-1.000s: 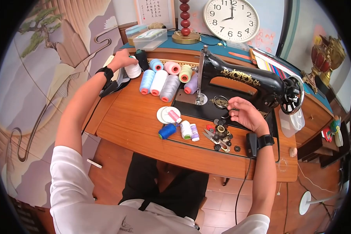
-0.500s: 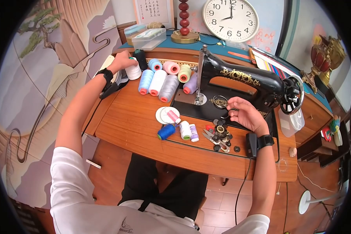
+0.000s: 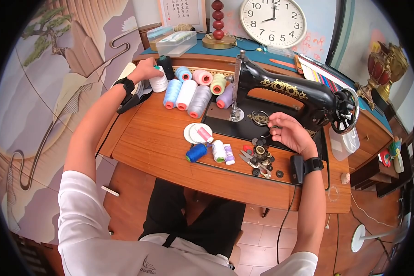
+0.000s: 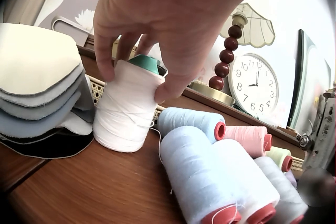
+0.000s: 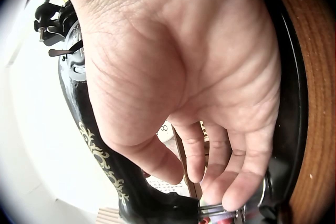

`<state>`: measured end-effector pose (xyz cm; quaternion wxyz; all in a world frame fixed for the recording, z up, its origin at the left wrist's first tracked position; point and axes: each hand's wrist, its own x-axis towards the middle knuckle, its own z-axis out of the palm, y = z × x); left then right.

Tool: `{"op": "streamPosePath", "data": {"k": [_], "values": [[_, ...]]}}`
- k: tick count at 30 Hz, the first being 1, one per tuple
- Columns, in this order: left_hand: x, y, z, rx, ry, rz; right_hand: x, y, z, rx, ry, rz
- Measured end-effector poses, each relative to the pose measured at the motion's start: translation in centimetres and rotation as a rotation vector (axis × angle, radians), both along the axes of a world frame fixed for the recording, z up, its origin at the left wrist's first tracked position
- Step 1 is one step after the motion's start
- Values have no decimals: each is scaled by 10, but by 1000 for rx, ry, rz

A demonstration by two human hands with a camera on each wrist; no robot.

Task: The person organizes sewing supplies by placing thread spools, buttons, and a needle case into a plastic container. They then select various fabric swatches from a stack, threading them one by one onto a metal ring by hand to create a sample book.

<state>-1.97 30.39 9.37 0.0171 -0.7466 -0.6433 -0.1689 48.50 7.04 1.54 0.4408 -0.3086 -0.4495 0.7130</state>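
In the left wrist view, my left hand (image 4: pixel 163 19) reaches down over a white thread cone (image 4: pixel 126 111) and grips its upper part, thumb on one side and fingers on the other. The cone's green top (image 4: pixel 144 63) shows below the palm; the cone leans slightly. Behind it stands a black thread cone (image 3: pixel 166 68). My right hand (image 3: pixel 291 134) hovers palm-up over the bed of the black sewing machine (image 3: pixel 280 87), fingers loosely bent and thumb apart. Thin metal rings (image 3: pixel 261 112) lie close to its fingertips.
Several thread cones, including a grey one (image 3: pixel 199 102), lie beside the white cone. Layered fabric pieces (image 4: pixel 37 92) sit left of it. Nearer are a blue spool (image 3: pixel 196 153), white discs (image 3: pixel 191 133), scissors (image 3: pixel 264 172) and dark buttons (image 3: pixel 279 174). A clear box (image 3: pixel 177 46) stands behind.
A little more of the white cone's green top shows beneath my left hand. My right hand stays where it was over the machine bed.
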Motion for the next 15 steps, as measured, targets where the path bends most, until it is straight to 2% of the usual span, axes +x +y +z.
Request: {"op": "streamPosePath", "data": {"k": [4,15], "values": [[2,2,-5,36,102,-20,1,0,-1,0,-5,-7],[0,10,-16,65,146,-1,1,-2,-2,22,-14,-11]]}}
